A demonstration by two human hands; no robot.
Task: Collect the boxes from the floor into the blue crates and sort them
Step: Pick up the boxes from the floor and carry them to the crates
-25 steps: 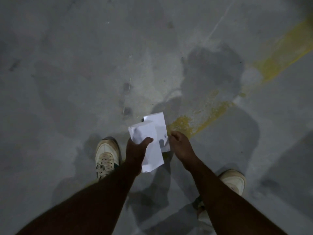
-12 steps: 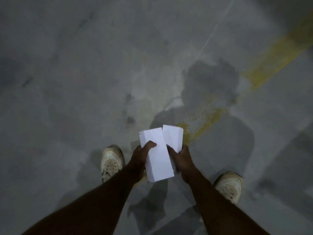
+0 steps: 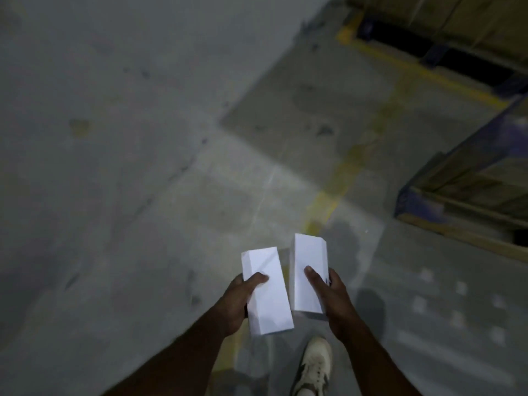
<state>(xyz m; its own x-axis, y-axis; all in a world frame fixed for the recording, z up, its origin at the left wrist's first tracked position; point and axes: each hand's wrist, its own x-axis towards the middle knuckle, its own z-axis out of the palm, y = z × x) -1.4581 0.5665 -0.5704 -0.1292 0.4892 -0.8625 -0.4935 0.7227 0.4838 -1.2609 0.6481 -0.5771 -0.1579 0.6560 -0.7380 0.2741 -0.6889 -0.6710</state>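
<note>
The person stands on the grey floor (image 3: 128,167) with a white box in each hand. The left hand (image 3: 238,298) grips the left box (image 3: 267,292) with the thumb on top and the fingers curled under it. The right hand (image 3: 328,292) grips the right box (image 3: 308,272) the same way. The two boxes are side by side, close but not touching, up in the air over the floor. No blue crate shows, so I think they need to be carried some way. Each box is held by only one hand near its low end, so a box could tip forward and slip out if the person walks fast or bumps something. The room is dim too, so it is easy to trip. A wooden pallet (image 3: 468,195) with a sharp corner sits to the right, quite near, and another stack (image 3: 457,21) is at the far right. A shoe (image 3: 314,367) steps near the yellow line (image 3: 340,178). The left side and the middle look wide open, so that way is safest.
</note>
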